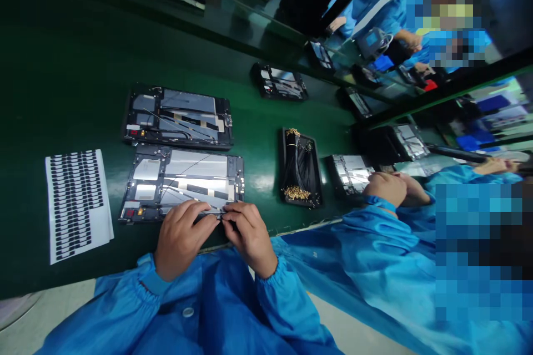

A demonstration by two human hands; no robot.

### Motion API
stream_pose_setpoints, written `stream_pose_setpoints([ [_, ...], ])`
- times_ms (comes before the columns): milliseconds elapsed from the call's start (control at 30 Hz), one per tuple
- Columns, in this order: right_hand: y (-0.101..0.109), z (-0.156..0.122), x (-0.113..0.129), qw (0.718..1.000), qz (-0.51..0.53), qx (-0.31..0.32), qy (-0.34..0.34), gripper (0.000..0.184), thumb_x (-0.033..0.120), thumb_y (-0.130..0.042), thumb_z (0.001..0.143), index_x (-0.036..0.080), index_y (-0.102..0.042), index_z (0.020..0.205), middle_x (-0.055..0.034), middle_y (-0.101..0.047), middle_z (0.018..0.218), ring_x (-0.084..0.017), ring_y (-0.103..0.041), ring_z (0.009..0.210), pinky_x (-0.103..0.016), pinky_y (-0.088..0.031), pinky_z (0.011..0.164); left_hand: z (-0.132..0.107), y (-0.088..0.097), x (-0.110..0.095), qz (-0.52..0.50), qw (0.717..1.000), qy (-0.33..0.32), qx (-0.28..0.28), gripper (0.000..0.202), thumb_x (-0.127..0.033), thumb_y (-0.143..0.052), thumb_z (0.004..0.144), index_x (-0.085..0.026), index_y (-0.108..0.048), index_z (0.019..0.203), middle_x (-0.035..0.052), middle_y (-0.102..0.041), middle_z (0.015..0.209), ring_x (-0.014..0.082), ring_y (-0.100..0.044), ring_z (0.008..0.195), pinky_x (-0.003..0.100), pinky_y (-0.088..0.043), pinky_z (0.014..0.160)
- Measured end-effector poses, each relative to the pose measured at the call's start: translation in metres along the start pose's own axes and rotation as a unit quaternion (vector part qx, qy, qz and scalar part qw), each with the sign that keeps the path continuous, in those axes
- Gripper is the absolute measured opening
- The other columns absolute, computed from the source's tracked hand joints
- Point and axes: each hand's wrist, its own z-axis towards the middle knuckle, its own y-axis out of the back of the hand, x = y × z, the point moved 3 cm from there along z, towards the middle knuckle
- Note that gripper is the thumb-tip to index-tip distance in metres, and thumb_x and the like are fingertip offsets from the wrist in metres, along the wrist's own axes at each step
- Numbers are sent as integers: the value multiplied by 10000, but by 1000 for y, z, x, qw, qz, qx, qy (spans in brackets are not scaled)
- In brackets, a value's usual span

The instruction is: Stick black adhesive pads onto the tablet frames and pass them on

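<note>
An opened tablet [195, 165], its battery and cables exposed, lies flat on the green table in front of me. My left hand [183, 236] rests on its near edge, thumb and fingers closed together near the lower right corner. Close beside it, my right hand [250, 233] pinches at the same corner; the fingertips of both hands nearly meet there. Whatever is between them is too small or hidden to make out. Just behind sits a second opened tablet [187, 116], its far side away from me.
Left is a sheet of black stickers [77, 199]. A black tray [318, 177] holding bundled black cables [295, 169] with gold ends lies to the right. Another opened tablet [283, 83] lies farther back. A co-worker's hands [387, 188] handle a tablet [352, 172] at right. A raised glass shelf [250, 8] runs behind.
</note>
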Motion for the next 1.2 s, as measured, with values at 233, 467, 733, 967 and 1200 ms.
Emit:
stream_pose_setpoints([
  [233,0,1,1,1000,-11,7,-3,117,162,-573,979,233,-652,1027,-85,-693,1047,-217,-656,1016,-409,-572,890,0,0,0,-8,1000,-4,-7,99,-222,-601,954,-227,-700,948,55,-697,1070,250,-599,1084,387,-465,896],
  [467,-1,-1,1,1000,-13,3,3,123,141,-583,974,219,-639,1051,-91,-691,1054,-215,-642,1027,-406,-570,908,1,-1,0,-5,1000,-3,-4,96,-223,-601,956,-229,-696,941,51,-695,1070,251,-595,1079,388,-460,884],
  [733,-4,-3,1,1000,-11,-12,-3,138,140,-581,972,229,-638,1061,-82,-700,1053,-209,-658,1027,-439,-568,969,1,0,1,-16,1000,11,0,74,-232,-607,954,-223,-680,961,49,-708,1077,246,-611,1077,389,-462,907],
  [967,-14,-26,-2,992,-36,-67,96,404,68,-644,902,139,-608,1298,-175,-708,1170,-261,-650,1204,-471,-579,1024,-2,-1,1,-33,999,13,-14,157,-201,-624,931,-175,-613,1085,75,-716,1106,241,-625,1110,387,-462,977],
  [1200,-19,-25,1,992,-64,-67,83,502,129,-644,903,191,-566,1396,-161,-691,1240,-268,-659,1172,-483,-595,992,-3,2,4,-54,998,19,2,174,-180,-599,941,-185,-585,1114,80,-695,1157,226,-615,1139,386,-458,1022],
])
